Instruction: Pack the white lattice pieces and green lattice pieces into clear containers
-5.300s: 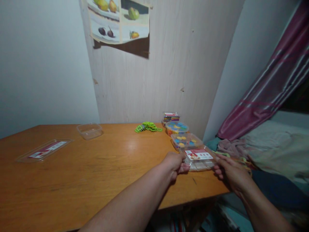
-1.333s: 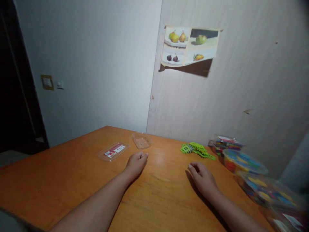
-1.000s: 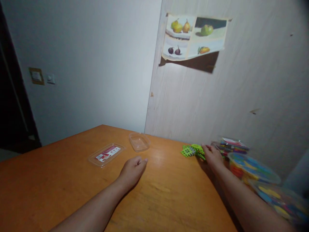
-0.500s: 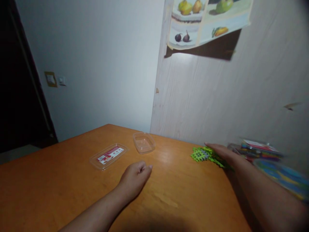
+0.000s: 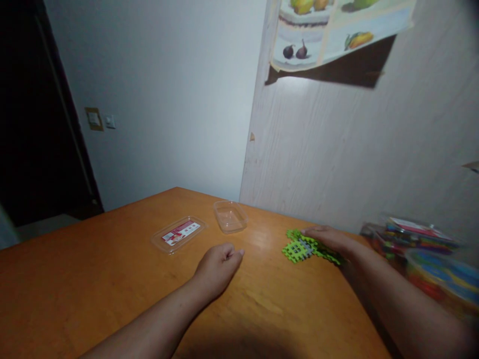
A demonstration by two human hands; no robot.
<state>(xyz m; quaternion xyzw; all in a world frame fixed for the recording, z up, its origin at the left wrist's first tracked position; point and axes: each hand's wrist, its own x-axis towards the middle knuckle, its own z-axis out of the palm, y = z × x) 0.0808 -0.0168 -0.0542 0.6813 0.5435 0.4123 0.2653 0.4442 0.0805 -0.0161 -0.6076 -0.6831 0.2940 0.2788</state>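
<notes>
My right hand [image 5: 329,238] lies flat with fingers stretched over a pile of green plastic grid pieces [image 5: 299,248] on the orange wooden table [image 5: 93,279], touching its far side. My left hand [image 5: 219,263] rests on the table in a loose fist, holding nothing that shows. It sits a little in front of a clear empty plastic tub [image 5: 230,216] and a clear lid with a red and white label [image 5: 179,233].
Clear boxes of coloured pieces [image 5: 411,234] stand at the table's right end, blurred. A pale wood panel with a fruit poster [image 5: 337,30] rises behind the table. A dark doorway [image 5: 33,124] and wall switches [image 5: 99,119] are at the left.
My right hand has dragged the green pieces leftward toward the table's middle. My left hand has stayed put. My head has turned and tilted slightly.
</notes>
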